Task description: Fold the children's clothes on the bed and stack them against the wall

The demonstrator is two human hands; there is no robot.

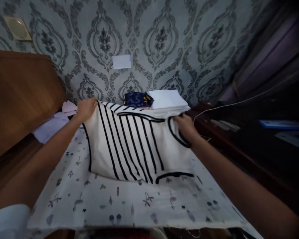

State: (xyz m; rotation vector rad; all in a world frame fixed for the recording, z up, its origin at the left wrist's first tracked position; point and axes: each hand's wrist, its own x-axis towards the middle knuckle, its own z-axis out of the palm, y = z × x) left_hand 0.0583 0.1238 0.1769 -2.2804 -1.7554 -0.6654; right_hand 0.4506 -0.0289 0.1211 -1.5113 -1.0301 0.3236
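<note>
A white garment with black stripes and black edging (129,142) is stretched sideways above a table covered with a patterned white cloth (114,205). My left hand (87,109) is closed on its upper left corner. At the upper right, beside a black-edged opening, my right hand (185,125) grips the same garment, its fingertips partly hidden by the fabric. The lower edge hangs down over the cloth, with some creases near the middle.
Behind the garment lie a folded dark blue cloth (137,99) and a stack of folded white cloth (168,99). Light purple fabric (51,127) lies at left beside a brown wooden panel (22,96). A thin white cable (229,105) crosses the right side.
</note>
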